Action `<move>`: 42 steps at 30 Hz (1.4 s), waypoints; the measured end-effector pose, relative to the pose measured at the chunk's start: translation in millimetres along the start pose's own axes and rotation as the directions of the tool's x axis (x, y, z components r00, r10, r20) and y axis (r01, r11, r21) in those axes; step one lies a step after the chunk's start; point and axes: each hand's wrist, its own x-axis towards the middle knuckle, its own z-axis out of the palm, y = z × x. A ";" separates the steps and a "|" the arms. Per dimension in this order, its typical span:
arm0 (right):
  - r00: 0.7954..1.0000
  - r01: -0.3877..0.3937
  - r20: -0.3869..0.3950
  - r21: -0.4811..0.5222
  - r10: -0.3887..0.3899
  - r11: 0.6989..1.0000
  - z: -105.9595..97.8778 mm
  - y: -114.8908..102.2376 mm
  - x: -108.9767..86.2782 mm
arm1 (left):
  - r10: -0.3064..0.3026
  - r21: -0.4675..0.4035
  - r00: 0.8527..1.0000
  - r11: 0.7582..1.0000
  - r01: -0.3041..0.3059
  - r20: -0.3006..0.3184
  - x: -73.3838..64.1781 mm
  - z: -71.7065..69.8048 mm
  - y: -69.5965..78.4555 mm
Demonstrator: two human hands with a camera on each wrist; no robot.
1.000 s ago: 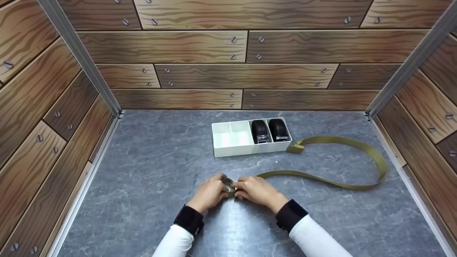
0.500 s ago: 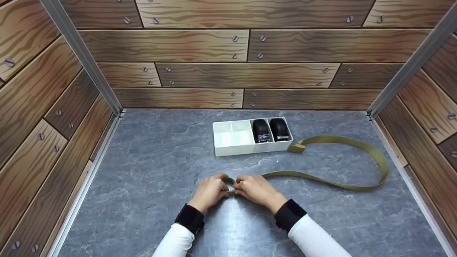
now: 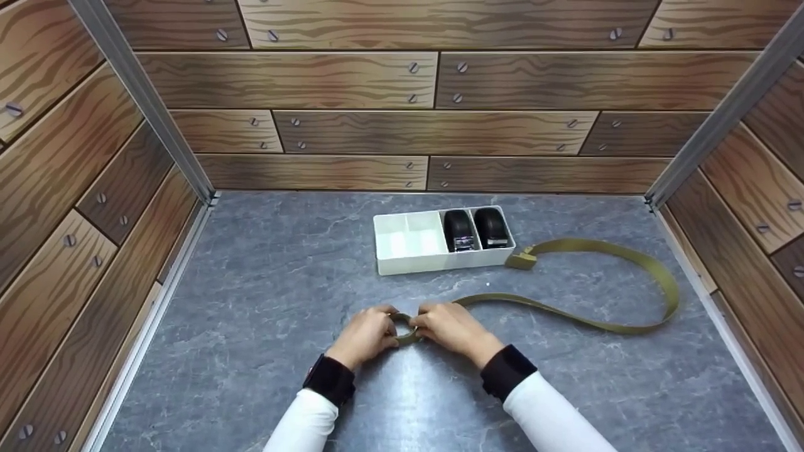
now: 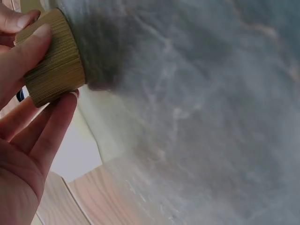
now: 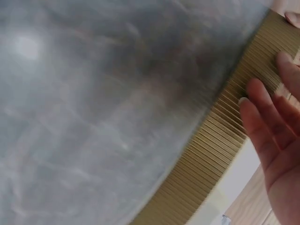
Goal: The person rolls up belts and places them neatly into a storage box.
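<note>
On the left, a wood-patterned wall (image 3: 94, 188) is bordering the grey marbled tabletop (image 3: 264, 295). Your left hand (image 3: 361, 336) is gripping the coiled end of an olive-green ribbed belt (image 3: 669, 295); in its wrist view the thumb is lying across the outer face while the other fingers are supporting the lower edge. That coil is standing edge-on near the front middle, forming a small ring between your hands. Behind it, a white tray (image 3: 411, 265) with compartments is sitting slightly askew. Your right hand (image 3: 452, 326) is pinching the coil's right side, its fingertips lying against the ribbed band. Two black rounded items (image 3: 457, 225) with shiny metal ends are filling the tray's two right-hand compartments. Just beside its right front corner, the belt's buckle (image 3: 520, 260) is resting, and between buckle and right hand the strap is curving in a wide loop.
</note>
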 end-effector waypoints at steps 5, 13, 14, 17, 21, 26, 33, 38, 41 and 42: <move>0.999 0.003 -0.053 0.012 -0.002 1.000 5.1 -5.7 -1.9 | -0.038 -0.090 0.999 0.995 0.036 -0.029 -1.1 -0.4 -0.9; 0.994 0.003 -0.107 0.015 -0.001 1.000 13.4 -16.5 -4.8 | -0.280 -0.255 0.950 0.937 0.239 -0.138 -0.2 -8.7 3.2; 0.994 0.006 -0.111 0.004 -0.005 1.000 14.1 -17.8 -4.7 | -0.331 -0.253 0.931 0.924 0.287 -0.151 0.5 -9.1 4.9; 0.992 0.020 -0.126 -0.019 -0.022 1.000 16.7 -21.7 -3.8 | -0.467 -0.223 0.870 0.875 0.429 -0.158 2.4 -7.1 9.6; 0.987 0.042 -0.157 0.004 -0.041 0.999 19.9 -26.3 -2.9 | -0.555 -0.182 0.825 0.827 0.532 -0.109 5.5 1.0 14.6; 0.987 0.076 -0.146 0.041 -0.070 0.996 18.8 -25.1 -5.3 | -0.522 -0.190 0.847 0.846 0.499 -0.100 10.8 8.3 19.6; 0.971 0.116 -0.202 -0.088 -0.132 0.989 19.0 -12.4 -15.2 | -0.368 -0.064 0.928 0.929 0.364 -0.057 14.5 6.6 20.0; 0.966 0.149 -0.192 -0.145 -0.175 0.978 21.5 -11.0 -15.5 | -0.318 -0.052 0.948 0.947 0.316 -0.032 15.3 4.1 20.2; 0.972 0.149 -0.163 -0.138 -0.171 0.979 21.7 -13.2 -14.7 | -0.343 -0.084 0.937 0.937 0.338 -0.069 14.1 5.7 21.6; 0.974 0.144 -0.155 -0.133 -0.164 0.981 21.4 -14.1 -14.6 | -0.358 -0.102 0.930 0.931 0.350 -0.079 13.8 6.2 22.3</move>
